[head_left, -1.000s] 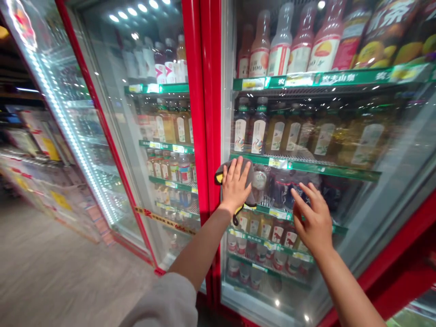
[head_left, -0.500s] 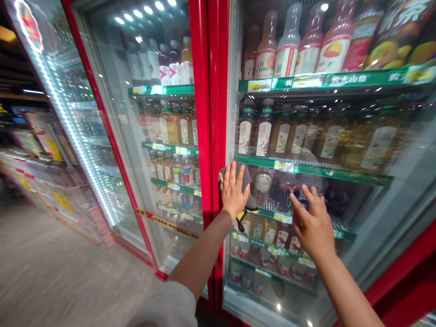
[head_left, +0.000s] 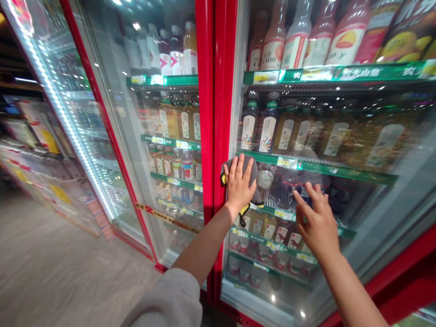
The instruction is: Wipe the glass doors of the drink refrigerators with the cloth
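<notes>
1. Cloth of grey fabric with yellow-and-black edging [head_left: 259, 195]: flat against clear glass door pane [head_left: 296, 295], at its left side, just beside upright red door frame [head_left: 225, 91].
2. Left hand [head_left: 239, 184]: laid palm-first over cloth, fingers extended and spread, not clenched; pinning cloth between palm and pane.
3. Thin black loop [head_left: 242, 221]: hanging from cloth's lower edge, below palm.
4. Right hand [head_left: 316, 220]: released, fingers parted and loosely bent, in front of same pane, to right of cloth and apart from it. Contact with glass: cannot tell.
5. Behind pane: dark bottles with green caps and white labels [head_left: 267, 125] on shelf above left hand; tall pink bottles with pale labels [head_left: 349, 43] on top shelf.
6. Lower left: grey floor [head_left: 68, 272], blurred.
</notes>
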Action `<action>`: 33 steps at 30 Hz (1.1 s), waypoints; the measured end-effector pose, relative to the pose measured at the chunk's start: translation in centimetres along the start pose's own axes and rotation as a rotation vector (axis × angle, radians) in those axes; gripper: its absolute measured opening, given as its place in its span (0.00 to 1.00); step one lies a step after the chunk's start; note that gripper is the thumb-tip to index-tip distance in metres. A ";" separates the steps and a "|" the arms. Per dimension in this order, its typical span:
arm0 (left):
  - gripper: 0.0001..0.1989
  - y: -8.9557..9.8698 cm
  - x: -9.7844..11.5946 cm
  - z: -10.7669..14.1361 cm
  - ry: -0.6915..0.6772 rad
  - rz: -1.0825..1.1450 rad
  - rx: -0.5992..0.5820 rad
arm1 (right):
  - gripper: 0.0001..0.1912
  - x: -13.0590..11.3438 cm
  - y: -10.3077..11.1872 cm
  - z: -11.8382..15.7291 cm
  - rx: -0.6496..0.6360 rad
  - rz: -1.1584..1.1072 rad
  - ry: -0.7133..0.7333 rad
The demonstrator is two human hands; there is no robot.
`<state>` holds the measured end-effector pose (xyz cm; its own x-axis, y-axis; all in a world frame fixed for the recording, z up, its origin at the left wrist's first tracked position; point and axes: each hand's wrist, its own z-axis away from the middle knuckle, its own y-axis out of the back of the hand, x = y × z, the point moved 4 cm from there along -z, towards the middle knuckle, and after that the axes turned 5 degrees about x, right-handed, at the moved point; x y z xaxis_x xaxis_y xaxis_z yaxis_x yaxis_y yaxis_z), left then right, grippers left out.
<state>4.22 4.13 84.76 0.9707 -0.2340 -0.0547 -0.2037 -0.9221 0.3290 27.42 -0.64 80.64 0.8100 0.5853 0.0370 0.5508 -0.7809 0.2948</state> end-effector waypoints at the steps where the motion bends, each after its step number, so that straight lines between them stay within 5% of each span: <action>1: 0.40 -0.5 0.0 2.4 0.003 -0.010 -0.033 | 0.45 0.0 0.0 0.0 -0.001 -0.004 0.002; 5: 0.42 -2.1 -0.5 12.1 -0.071 -0.065 -0.240 | 0.43 0.2 0.1 0.1 -0.007 -0.011 -0.008; 9: 0.37 -0.4 -1.5 15.3 -0.134 -0.036 -0.320 | 0.40 0.1 0.1 0.1 0.015 -0.010 -0.008; 17: 0.41 7.4 -1.5 8.7 -0.190 -0.063 -0.070 | 0.40 -0.2 -0.4 0.4 0.038 -0.019 0.007; 27: 0.39 3.3 -6.2 3.0 -0.105 -0.127 -0.103 | 0.41 -0.2 -0.3 0.4 0.027 -0.010 0.012; 33: 0.36 5.8 -6.0 -7.3 -0.160 -0.037 0.056 | 0.44 -0.5 -0.3 0.3 0.070 -0.013 0.021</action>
<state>-1.89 2.40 93.90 0.9458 -0.2418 -0.2169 -0.1796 -0.9457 0.2709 26.95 -0.74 80.27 0.7984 0.5997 0.0539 0.5749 -0.7859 0.2275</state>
